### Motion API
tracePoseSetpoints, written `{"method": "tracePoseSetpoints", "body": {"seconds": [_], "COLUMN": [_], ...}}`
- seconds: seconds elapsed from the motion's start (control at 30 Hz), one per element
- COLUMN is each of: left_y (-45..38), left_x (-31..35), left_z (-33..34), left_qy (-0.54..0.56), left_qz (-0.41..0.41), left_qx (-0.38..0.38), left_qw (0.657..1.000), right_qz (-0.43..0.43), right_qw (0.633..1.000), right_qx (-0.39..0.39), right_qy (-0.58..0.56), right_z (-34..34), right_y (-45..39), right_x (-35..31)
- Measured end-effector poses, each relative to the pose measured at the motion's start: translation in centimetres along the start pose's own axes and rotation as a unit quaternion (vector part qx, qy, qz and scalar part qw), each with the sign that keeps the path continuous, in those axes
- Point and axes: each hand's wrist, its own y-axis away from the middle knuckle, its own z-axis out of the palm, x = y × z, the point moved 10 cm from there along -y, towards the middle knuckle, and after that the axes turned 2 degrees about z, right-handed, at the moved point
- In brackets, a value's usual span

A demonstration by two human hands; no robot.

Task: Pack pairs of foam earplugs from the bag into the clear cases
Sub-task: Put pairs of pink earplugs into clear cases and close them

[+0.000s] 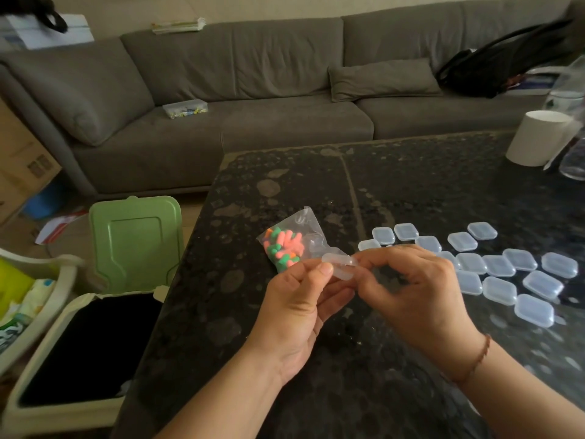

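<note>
one clear case (340,267) is held up between both hands, above the dark stone table (411,185) and well in from its near left corner. the left hand (294,308) pinches one side with thumb and fingertips; the right hand (414,289) grips the other side, fingers curled over it. the case looks partly open, lid and base a little apart, though its clearness makes that hard to be sure of.

the bag (289,245) of pink, green and orange earplugs (283,247) lies on the table just beyond the left hand, toward the left edge. many more clear cases (506,270) are spread near the right edge — all seem shut and unfilled.

the step in hand looks like opening this case. to do it well, keep the base steady in the left hand and lift the lid at the side away from the hinge — gently, since thin plastic may snap. keeping it low over the table should save a slipped case from falling far.
</note>
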Motion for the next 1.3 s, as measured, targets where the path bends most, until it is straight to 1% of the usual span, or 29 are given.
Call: {"method": "tracePoseSetpoints", "body": {"seconds": [0.1, 0.17, 0.3, 0.37, 0.43, 0.5, 0.53, 0.6, 0.67, 0.73, 0.83, 0.93, 1.07, 1.23, 1.3], "left_y": [-0.2, -0.3, -0.4, -0.6, -1.2, -1.8, -2.0, -2.2, -2.0, -1.9, -1.7, -1.7, -2.2, -2.0, -1.9], "left_x": [0.5, 0.6, 0.9, 1.1, 1.8, 2.8, 3.2, 3.4, 2.9, 2.3, 1.2, 0.5, 0.8, 1.2, 1.2], "left_z": [0.2, 0.0, -0.5, -1.2, -2.5, -4.4, -5.4, -7.3, -8.5, -9.0, -9.2, -8.9, -7.3, -6.3, -5.8], "left_qy": [-0.055, -0.083, -0.136, -0.122, -0.081, -0.026, 0.006, 0.06, 0.092, 0.106, 0.099, 0.108, 0.15, 0.137, 0.119], "left_qz": [0.003, -0.015, -0.052, -0.083, -0.093, -0.077, -0.071, -0.067, -0.079, -0.096, -0.125, -0.135, -0.107, -0.083, -0.073], "left_qx": [-0.031, -0.054, -0.098, -0.099, -0.068, -0.01, 0.024, 0.09, 0.142, 0.171, 0.194, 0.195, 0.156, 0.131, 0.12], "left_qw": [0.998, 0.995, 0.984, 0.984, 0.99, 0.997, 0.997, 0.992, 0.982, 0.975, 0.968, 0.966, 0.97, 0.978, 0.983], "right_qz": [0.001, 0.015, 0.035, 0.042, 0.068, 0.098, 0.111, 0.135, 0.153, 0.16, 0.149, 0.143, 0.138, 0.123, 0.121], "right_qw": [0.999, 0.998, 0.995, 0.994, 0.993, 0.989, 0.984, 0.963, 0.941, 0.93, 0.926, 0.925, 0.925, 0.934, 0.95], "right_qx": [0.011, 0.008, -0.087, -0.104, -0.091, -0.092, -0.111, -0.185, -0.252, -0.277, -0.281, -0.284, -0.281, -0.259, -0.234], "right_qy": [-0.036, -0.057, -0.027, -0.004, 0.015, 0.055, 0.086, 0.14, 0.165, 0.181, 0.203, 0.21, 0.213, 0.212, 0.167], "right_z": [-0.3, -0.2, 2.5, 3.1, 2.9, 2.8, 3.1, 4.6, 6.2, 7.4, 8.5, 9.0, 8.9, 7.4, 6.1], "right_y": [-0.2, -0.3, -0.3, -0.2, -0.3, -0.3, -0.2, 0.5, 1.4, 1.8, 2.0, 1.9, 1.8, 1.2, 0.8], "right_x": [-0.4, -0.2, 0.2, 0.3, 0.9, 1.9, 2.4, 3.3, 3.7, 3.6, 3.6, 3.7, 3.9, 3.6, 2.9]}}
